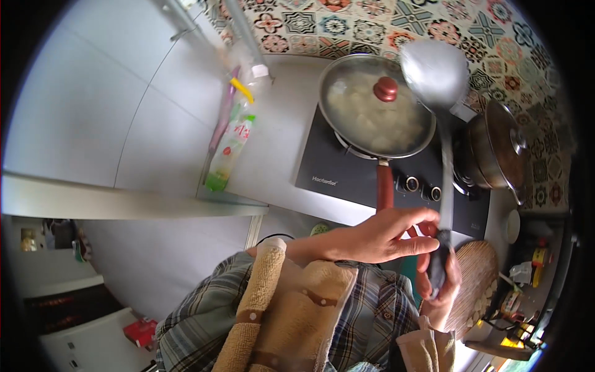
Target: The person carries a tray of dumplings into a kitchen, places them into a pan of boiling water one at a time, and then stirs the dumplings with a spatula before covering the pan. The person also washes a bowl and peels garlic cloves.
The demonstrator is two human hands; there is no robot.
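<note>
A metal wok spatula [434, 74] with a black grip is held up in front of me, its broad blade in front of the tiled wall. My right hand [444, 281] wraps around the black grip. My left hand [388, 237] reaches across, its thumb and fingers at the top of that grip. Behind the blade's left edge is a frying pan [386, 183] with a red-brown handle. A glass lid [353, 116] with a red knob [386, 89] covers it. Pale food pieces show hazily through the glass.
The pan sits on a black two-burner gas stove [344, 162]. A lidded metal pot [488, 144] occupies the right burner. A round woven tray [469, 279] holding pale pieces lies beside my right hand. Plastic packaging [230, 153] and a purple long vegetable [225, 116] lie at the counter's left.
</note>
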